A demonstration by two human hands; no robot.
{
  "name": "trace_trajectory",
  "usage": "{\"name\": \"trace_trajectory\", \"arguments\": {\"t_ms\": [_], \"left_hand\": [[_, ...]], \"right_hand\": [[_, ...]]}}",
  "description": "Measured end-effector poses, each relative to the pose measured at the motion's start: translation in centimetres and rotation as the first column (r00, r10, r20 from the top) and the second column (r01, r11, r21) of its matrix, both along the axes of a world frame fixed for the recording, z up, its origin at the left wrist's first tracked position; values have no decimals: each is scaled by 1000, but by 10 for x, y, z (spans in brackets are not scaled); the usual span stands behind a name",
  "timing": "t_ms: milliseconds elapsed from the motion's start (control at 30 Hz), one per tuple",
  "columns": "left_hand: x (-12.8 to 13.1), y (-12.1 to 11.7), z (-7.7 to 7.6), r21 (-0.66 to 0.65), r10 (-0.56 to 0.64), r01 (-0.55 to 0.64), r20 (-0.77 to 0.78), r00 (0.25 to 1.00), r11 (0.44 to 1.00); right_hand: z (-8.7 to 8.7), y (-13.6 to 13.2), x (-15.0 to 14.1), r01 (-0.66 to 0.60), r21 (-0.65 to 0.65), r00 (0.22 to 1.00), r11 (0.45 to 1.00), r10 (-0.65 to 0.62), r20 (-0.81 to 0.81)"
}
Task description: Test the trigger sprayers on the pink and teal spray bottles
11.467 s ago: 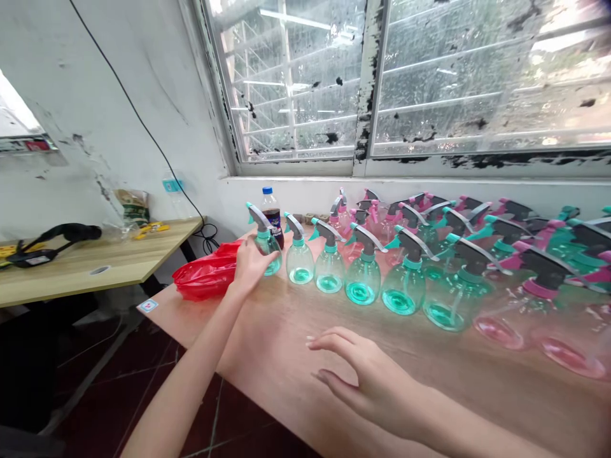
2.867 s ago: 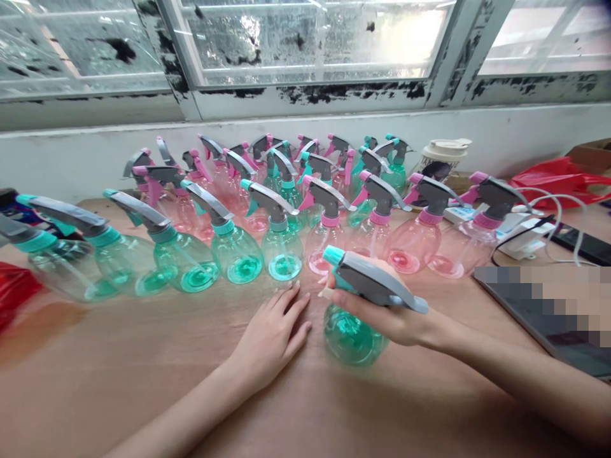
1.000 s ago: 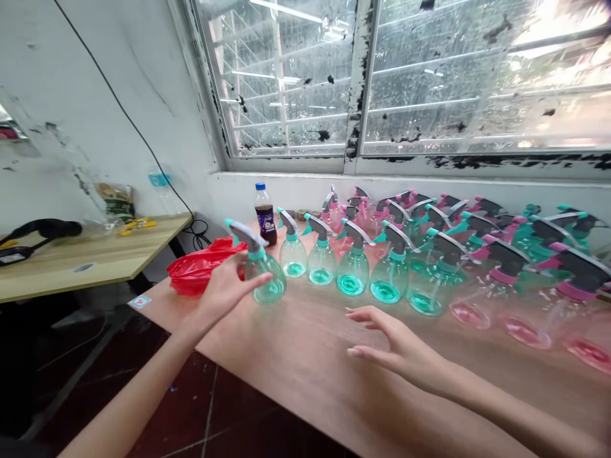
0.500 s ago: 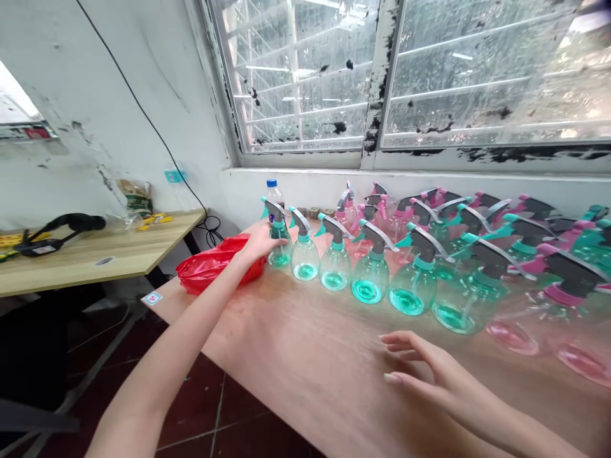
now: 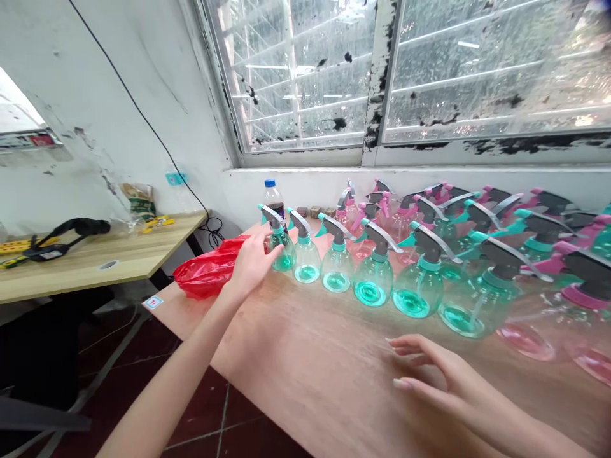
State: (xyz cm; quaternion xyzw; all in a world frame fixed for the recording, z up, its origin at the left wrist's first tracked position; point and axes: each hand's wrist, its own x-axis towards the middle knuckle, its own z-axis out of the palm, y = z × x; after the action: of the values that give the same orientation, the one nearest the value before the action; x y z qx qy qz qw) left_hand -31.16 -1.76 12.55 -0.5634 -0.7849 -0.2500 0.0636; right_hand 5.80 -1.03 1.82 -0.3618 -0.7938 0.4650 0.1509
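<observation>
My left hand point(image 5: 254, 259) is at the left end of a front row of green spray bottles. Its fingers are loosely parted beside the leftmost spray bottle point(image 5: 282, 254), which stands upright; the thumb overlaps that bottle's left edge, and whether they touch is hard to tell. A crumpled red plastic bag point(image 5: 203, 273) lies just left of this hand. Over the bare tabletop on the right, my right hand point(image 5: 429, 372) hovers with nothing in it, thumb and fingers apart. Nearest to it are a larger-looking green spray bottle point(image 5: 470, 312) and a pink spray bottle point(image 5: 529, 331).
Several pink spray bottles point(image 5: 398, 226) and more green ones crowd behind the front row, under the window. A blue-capped drink bottle point(image 5: 273, 198) with dark liquid stands at the back left. Across a gap, a second wooden table point(image 5: 138, 254) holds a black strap-like headset point(image 5: 62, 238).
My left hand has loosened from around the leftmost green spray bottle and drawn back left and slightly down. My right hand keeps nearly the same pose. The view has shifted slightly.
</observation>
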Motion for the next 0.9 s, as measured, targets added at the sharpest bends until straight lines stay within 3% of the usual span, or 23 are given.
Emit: {"name": "trace_trajectory", "arguments": {"t_ms": [167, 300, 433, 533, 700, 900], "left_hand": [[36, 12, -4, -135, 83, -84, -12, 996, 987], [44, 32, -9, -228, 140, -147, -45, 989, 963], [47, 31, -8, -262, 160, -173, -69, 985, 949], [51, 23, -6, -275, 180, -198, -91, 979, 941], [56, 8, -4, -293, 208, -237, -128, 970, 926], [57, -18, 0, -307, 216, -257, -163, 963, 916]], "right_hand": [[2, -6, 0, -16, 36, 999, 999, 17, -35], [5, -13, 5, -41, 90, 997, 995, 46, -55], [16, -10, 0, -53, 156, 993, 986, 68, -96], [29, 2, -28, -72, 212, 976, 975, 112, -185], [47, 18, -99, -91, 260, 952, 961, 161, -260], [38, 25, -149, -63, 292, 948, 954, 149, -281]]}}
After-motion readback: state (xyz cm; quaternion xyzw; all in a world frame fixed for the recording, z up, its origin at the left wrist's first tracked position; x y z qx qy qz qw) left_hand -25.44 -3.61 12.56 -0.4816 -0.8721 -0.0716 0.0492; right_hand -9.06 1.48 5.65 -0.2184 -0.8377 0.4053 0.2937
